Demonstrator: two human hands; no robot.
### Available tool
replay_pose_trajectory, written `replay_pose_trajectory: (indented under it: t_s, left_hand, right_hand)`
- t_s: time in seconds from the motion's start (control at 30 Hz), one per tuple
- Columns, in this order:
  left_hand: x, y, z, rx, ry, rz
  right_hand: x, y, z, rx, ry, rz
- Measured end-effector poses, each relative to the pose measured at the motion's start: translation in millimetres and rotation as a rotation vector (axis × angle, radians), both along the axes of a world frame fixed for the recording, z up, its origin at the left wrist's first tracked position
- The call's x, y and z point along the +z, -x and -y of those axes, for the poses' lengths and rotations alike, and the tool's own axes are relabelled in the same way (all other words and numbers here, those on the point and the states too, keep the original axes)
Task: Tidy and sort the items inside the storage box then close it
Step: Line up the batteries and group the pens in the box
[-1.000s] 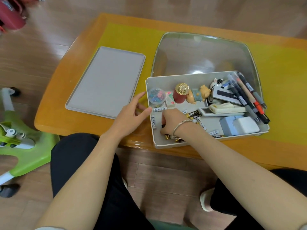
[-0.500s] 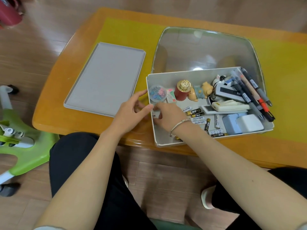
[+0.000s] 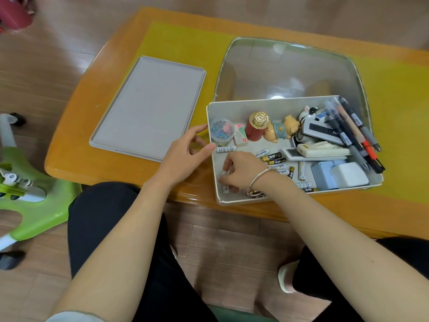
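A grey storage box (image 3: 232,105) stands open at the table's near edge. Its clear domed lid (image 3: 287,68) leans up behind it. Inside lie several batteries (image 3: 272,158), a clip tub (image 3: 221,131), a red jar with a gold cap (image 3: 256,129), a pig figurine (image 3: 282,130), pens (image 3: 350,133) and white devices (image 3: 346,175). My right hand (image 3: 241,169) is inside the box's near-left corner, fingers pinched on a white battery (image 3: 224,174). My left hand (image 3: 185,154) rests against the box's left wall, fingers apart.
A flat grey tray (image 3: 151,105) lies on the yellow mat left of the box. A green and white stool (image 3: 30,187) stands on the floor at the left. My knees sit under the table's front edge.
My right hand drew back from the box's middle to the near-left corner and pinched a white battery there. My left hand stayed at the box's left wall.
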State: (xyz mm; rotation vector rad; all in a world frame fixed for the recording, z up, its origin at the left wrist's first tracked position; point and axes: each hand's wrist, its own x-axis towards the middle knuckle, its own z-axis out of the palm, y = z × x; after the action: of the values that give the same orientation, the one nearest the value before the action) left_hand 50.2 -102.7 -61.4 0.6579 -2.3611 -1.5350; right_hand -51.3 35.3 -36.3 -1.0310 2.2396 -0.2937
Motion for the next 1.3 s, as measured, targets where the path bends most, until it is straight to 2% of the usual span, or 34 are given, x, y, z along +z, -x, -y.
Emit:
replay_pose_trajectory:
  t_s: [0.07,0.13,0.27,0.4,0.8,1.3]
  left_hand:
    - [-0.4,0.3,-0.2,0.002,0.012,-0.003]
    - [-0.7,0.5,0.0,0.003,0.008,-0.005]
    - [-1.0,0.9,0.0,0.001,-0.007,-0.018]
    - [-2.2,2.7,-2.9,-0.007,-0.009,-0.017]
    - [-0.8,3.6,-3.5,-0.017,0.003,0.005]
    - [-1.1,4.5,-3.1,-0.012,0.025,0.017]
  right_hand:
    - [-0.6,-4.3,-1.2,0.023,-0.019,0.052]
    - [-1.7,-7.1,-1.8,0.019,0.020,0.013]
    - [-1.7,-6.0,-4.0,-0.068,0.098,0.048]
    - [-5.1,-5.9,-4.9,-0.005,0.069,-0.008]
    - [-2.1,-3.2,-6.2,0.091,-0.005,0.098]
    - [-0.3,-7.2,-5.4,0.105,0.019,0.062]
